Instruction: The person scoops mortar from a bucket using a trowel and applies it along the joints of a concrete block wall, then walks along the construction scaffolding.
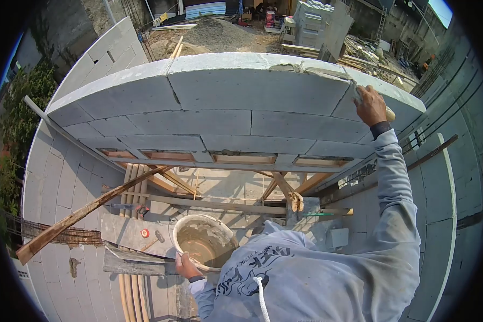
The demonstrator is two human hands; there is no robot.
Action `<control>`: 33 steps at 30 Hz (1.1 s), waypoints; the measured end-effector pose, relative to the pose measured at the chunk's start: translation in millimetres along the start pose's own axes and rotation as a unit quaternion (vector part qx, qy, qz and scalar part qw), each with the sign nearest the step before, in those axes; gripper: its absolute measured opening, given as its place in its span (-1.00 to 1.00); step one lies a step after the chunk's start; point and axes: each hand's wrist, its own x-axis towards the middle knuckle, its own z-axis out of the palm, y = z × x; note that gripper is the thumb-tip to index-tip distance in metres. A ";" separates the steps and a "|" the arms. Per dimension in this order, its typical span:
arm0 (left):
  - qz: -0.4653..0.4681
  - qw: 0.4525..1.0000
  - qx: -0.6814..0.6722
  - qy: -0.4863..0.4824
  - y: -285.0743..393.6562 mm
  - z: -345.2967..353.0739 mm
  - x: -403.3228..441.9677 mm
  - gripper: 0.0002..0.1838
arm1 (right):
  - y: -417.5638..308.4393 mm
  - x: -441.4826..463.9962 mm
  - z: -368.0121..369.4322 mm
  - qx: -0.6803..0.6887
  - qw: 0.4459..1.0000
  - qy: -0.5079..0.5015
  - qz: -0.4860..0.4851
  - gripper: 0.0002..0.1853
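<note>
My right hand [371, 105] is closed around the pale handle of a trowel [390, 114], at the joint between two blocks near the right end of the white block wall [257, 91]. Most of the trowel's blade is hidden. Grey mortar [327, 73] lies smeared along the wall's top edge, just left of that hand. Low in the view, my left hand [187, 266] grips the rim of a mortar-stained bucket [220, 231]. Wet grey mortar [196, 248] covers the bucket's bottom. The bucket tilts slightly toward my body.
A long wooden plank [91, 209] slants across the left side. On the scaffold board [121, 228] lie a hammer [159, 236] and a red tape measure [145, 233]. Timber props [290, 196] stand below the wall. Beyond it are a gravel heap [220, 35] and stacked blocks [312, 24].
</note>
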 end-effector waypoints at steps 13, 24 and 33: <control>-0.022 0.998 -0.057 0.029 -23.5 -15.1 -2.0 -0.61 | 14.5 16.9 70.3 0.023 0.994 0.090 -0.065 -0.68; -0.026 0.997 -0.051 0.052 -32.4 -19.4 -12.9 -0.48 | -99.0 49.5 67.4 0.055 0.987 0.099 -0.118 -0.69; 0.005 0.993 -0.026 0.112 -54.9 -51.7 -33.3 -0.53 | -247.8 70.7 60.7 0.291 0.945 0.151 0.002 -0.68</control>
